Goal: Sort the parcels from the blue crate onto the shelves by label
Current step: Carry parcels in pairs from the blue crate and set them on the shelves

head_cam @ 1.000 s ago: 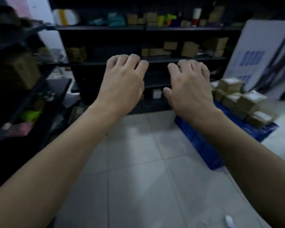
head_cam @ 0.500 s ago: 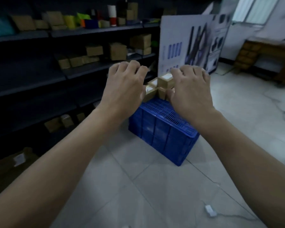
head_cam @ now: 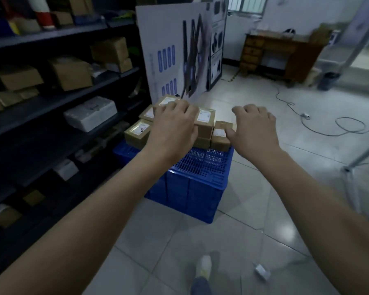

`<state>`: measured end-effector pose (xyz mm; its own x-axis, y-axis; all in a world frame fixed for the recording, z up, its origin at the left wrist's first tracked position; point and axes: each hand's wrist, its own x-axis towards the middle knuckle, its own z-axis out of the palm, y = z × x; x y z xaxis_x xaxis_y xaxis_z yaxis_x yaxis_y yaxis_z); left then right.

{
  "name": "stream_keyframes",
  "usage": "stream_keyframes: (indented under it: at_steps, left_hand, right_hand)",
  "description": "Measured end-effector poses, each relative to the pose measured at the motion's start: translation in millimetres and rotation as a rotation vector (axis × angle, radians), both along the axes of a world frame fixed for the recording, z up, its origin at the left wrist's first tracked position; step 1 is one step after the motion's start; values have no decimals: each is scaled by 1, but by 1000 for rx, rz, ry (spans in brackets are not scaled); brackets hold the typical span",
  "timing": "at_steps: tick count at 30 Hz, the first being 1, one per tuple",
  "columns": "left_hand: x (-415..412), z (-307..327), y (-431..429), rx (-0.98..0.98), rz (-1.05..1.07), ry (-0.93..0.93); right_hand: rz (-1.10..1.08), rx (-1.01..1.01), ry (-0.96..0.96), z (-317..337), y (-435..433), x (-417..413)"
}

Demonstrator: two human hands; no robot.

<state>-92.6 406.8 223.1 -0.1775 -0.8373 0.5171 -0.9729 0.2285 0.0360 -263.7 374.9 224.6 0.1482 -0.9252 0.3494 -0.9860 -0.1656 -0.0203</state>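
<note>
A blue crate (head_cam: 192,179) stands upside down on the tiled floor, with several brown cardboard parcels (head_cam: 137,133) bearing white labels stacked on its far end. My left hand (head_cam: 173,126) hovers palm down over the parcels, fingers curled, holding nothing. My right hand (head_cam: 254,129) is also palm down, its thumb close to a small parcel (head_cam: 221,138) at the stack's right edge; I cannot tell if it touches. Dark metal shelves (head_cam: 58,103) run along the left with boxes on them.
A large printed board (head_cam: 179,52) leans behind the crate. A wooden desk (head_cam: 279,54) stands at the back right. Cables (head_cam: 328,124) trail over the floor on the right, and a metal stand leg (head_cam: 354,165) rises at the right edge. My foot (head_cam: 203,267) is at the bottom.
My view has swung right and closer to the crate. Both hands have dropped from in front of the shelves to just above the parcels.
</note>
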Motion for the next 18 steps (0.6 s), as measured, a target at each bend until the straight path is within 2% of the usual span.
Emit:
stream_keyframes:
  at_steps: [10, 18]
  left_hand:
    - [-1, -64, -231, 228, 54, 62]
    - [19, -125, -370, 481, 128, 254]
  right_hand:
    - [31, 217, -80, -68, -234, 0]
    - [12, 441, -29, -124, -381, -5]
